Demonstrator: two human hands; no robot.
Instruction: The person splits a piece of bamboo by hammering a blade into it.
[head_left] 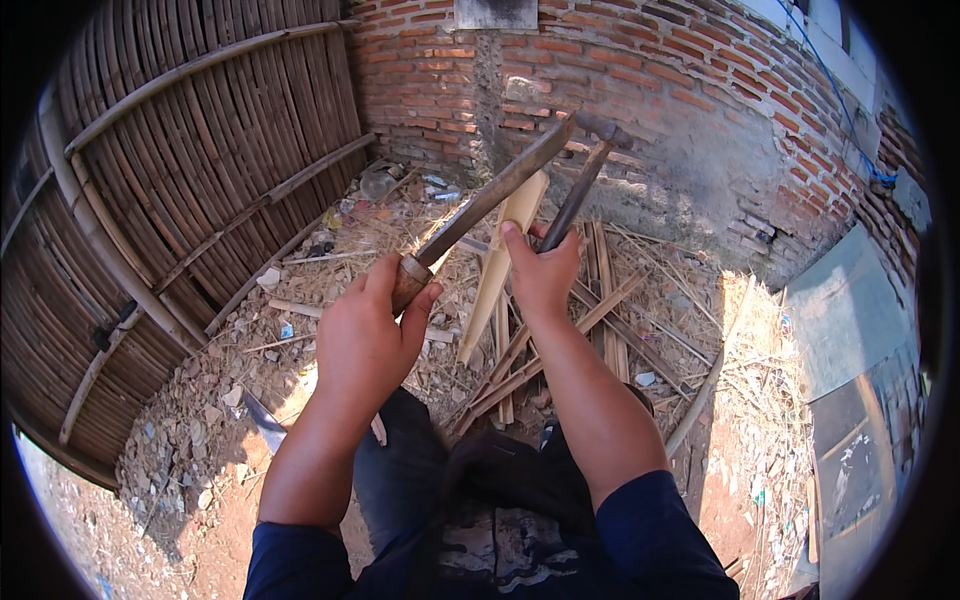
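Note:
My left hand (365, 325) is closed round the wooden handle of a machete (500, 188), whose long dark blade slants up to the right. My right hand (545, 275) grips a hammer (578, 195) by its dark handle, head upward near the blade's tip. The same hand holds a pale split piece of bamboo (487, 300), with its thumb pressed on the face. The bamboo hangs down toward the ground, and its upper part lies behind the blade. Whether the blade touches the bamboo or the hammer, I cannot tell.
Several split bamboo strips (520, 378) lie crossed on the rubble-strewn ground before my legs. Another blade (263, 422) lies to the left. A slatted bamboo wall (200, 140) stands left, a brick wall (650, 80) ahead. Grey sheets (850, 310) lean at the right.

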